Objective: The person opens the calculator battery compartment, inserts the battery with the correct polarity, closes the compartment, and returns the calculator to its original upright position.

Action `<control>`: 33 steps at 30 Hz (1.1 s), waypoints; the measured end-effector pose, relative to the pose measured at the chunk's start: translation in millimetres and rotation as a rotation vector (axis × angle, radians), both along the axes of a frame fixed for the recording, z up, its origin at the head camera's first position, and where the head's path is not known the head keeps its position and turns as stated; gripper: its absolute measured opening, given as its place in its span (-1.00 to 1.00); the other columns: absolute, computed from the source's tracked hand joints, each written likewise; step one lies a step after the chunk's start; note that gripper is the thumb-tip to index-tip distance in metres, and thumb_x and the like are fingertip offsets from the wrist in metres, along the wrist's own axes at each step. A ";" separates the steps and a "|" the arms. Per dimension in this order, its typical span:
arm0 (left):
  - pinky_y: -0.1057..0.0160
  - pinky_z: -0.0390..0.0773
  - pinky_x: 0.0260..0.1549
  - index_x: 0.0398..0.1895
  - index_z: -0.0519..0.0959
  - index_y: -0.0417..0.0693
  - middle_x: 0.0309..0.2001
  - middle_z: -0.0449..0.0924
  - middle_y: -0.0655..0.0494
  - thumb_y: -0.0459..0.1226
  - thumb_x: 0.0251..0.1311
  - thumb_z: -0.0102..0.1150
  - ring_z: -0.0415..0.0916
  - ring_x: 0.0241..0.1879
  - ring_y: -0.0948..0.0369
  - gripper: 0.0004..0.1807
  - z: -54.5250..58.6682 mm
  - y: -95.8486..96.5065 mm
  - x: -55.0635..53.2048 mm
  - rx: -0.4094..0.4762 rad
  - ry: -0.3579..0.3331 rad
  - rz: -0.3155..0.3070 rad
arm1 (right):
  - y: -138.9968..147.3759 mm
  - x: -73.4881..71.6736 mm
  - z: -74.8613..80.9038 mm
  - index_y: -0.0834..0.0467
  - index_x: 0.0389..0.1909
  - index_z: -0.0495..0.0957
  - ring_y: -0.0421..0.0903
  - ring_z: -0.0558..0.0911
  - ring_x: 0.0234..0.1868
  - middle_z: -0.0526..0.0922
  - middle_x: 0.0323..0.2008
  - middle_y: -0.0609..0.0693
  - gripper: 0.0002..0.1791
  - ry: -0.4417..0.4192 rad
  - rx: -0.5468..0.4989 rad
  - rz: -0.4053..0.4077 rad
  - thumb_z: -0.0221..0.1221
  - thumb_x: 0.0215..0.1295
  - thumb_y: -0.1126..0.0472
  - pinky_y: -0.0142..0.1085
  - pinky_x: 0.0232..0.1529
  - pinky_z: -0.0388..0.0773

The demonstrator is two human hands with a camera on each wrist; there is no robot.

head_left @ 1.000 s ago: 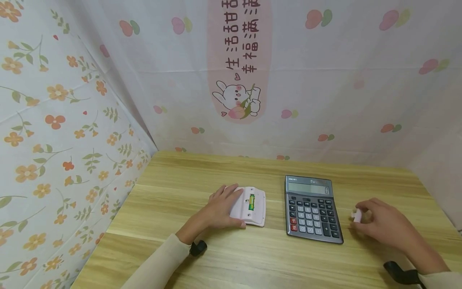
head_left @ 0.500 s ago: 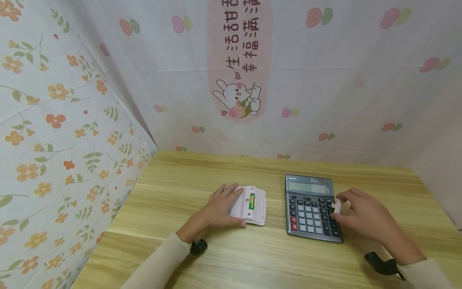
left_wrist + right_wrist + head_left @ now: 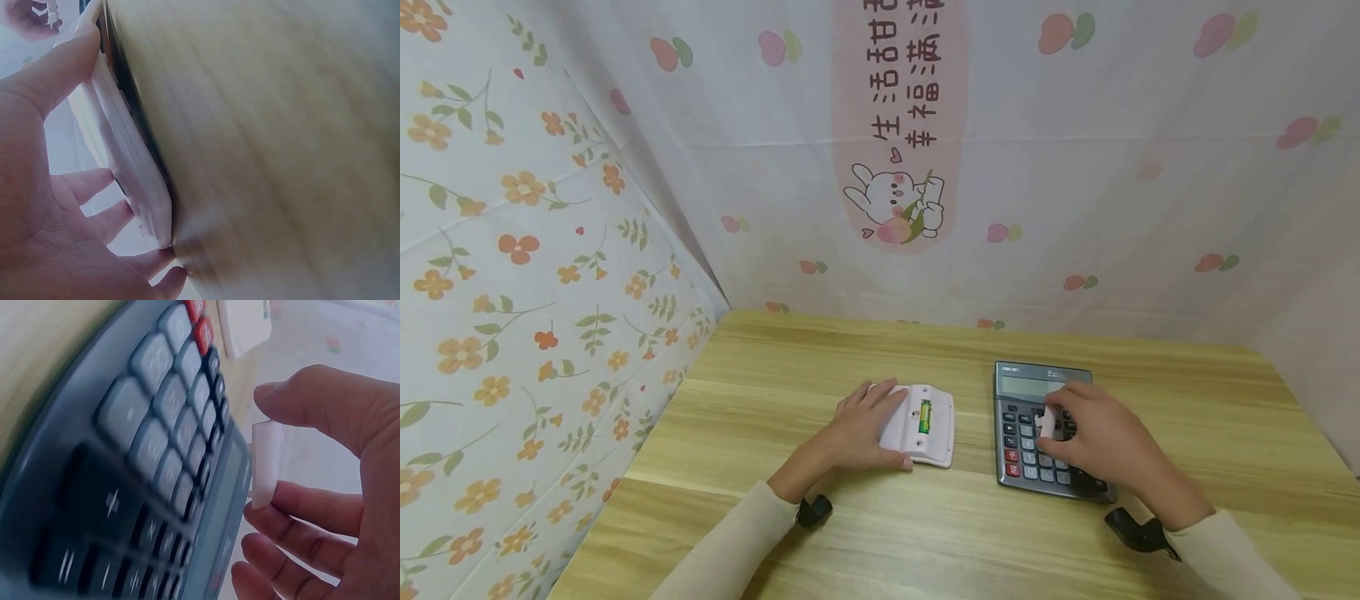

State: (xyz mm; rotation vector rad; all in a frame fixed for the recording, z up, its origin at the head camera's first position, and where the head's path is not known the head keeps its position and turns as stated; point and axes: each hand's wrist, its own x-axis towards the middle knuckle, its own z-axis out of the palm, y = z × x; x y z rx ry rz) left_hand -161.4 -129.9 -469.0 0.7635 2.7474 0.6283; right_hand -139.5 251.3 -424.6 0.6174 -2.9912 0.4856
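A flat white device (image 3: 938,447) lies back side up on the table, a green battery (image 3: 924,417) showing in its open compartment. My left hand (image 3: 867,435) grips this device by opposite edges, thumb at the near edge and fingers on the far side. Over the grey calculator (image 3: 1021,386), my right hand (image 3: 1097,437) pinches a small white battery cover (image 3: 1048,422) between thumb and fingers. Small tabs show on one side of the battery cover (image 3: 267,464) in the right wrist view. That hand hides part of the calculator's keys and display.
The wooden table (image 3: 880,533) ends at a white printed curtain (image 3: 760,183) behind it. A floral cloth (image 3: 512,275) hangs along the left side. Calculator and white device lie side by side with a narrow strip of table between them.
My right hand has carried the battery cover leftward, from the table right of the calculator to above its keys. My left hand keeps its grip on the white device, unmoved.
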 end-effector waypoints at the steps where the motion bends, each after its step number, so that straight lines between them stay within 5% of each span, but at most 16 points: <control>1: -0.50 0.16 0.46 0.77 0.21 0.01 0.76 0.03 -0.09 0.29 0.20 0.51 -0.07 0.68 -0.40 0.18 0.1 0.1 -0.1 0.001 0.000 0.000 | -3.7 -0.4 -0.3 0.28 0.07 0.73 -0.09 0.54 -0.28 0.67 -0.08 0.03 -0.38 0.006 -0.005 0.007 0.64 0.11 -0.03 -0.09 -0.30 0.58; 8: -0.50 0.15 0.47 0.77 0.21 0.02 0.76 0.02 -0.08 0.29 0.20 0.51 -0.07 0.68 -0.40 0.18 0.3 -0.3 -0.9 0.000 0.000 0.003 | -29.2 -2.9 -0.1 0.27 0.10 0.74 0.00 0.64 -0.18 0.71 0.01 0.11 -0.34 0.044 -0.008 0.048 0.65 0.09 -0.06 -0.03 -0.25 0.65; 21: -0.52 0.14 0.46 0.77 0.21 -0.01 0.76 0.03 -0.10 0.28 0.21 0.51 -0.08 0.68 -0.41 0.18 1.1 -1.0 1.7 0.011 -0.009 0.001 | -69.4 -5.7 -15.7 0.24 0.10 0.75 -0.14 0.51 -0.26 0.65 -0.09 -0.02 -0.42 0.044 -0.036 0.107 0.62 0.16 0.00 -0.18 -0.29 0.56; 33: -0.51 0.17 0.45 0.76 0.23 -0.01 0.75 0.06 -0.10 0.26 0.21 0.52 -0.05 0.66 -0.43 0.16 2.2 -0.4 1.3 0.019 0.009 -0.006 | -97.5 -11.5 -25.1 0.19 0.16 0.77 -0.07 0.62 -0.08 0.68 0.05 -0.03 -0.39 0.066 -0.143 0.116 0.63 0.16 -0.03 -0.07 -0.06 0.66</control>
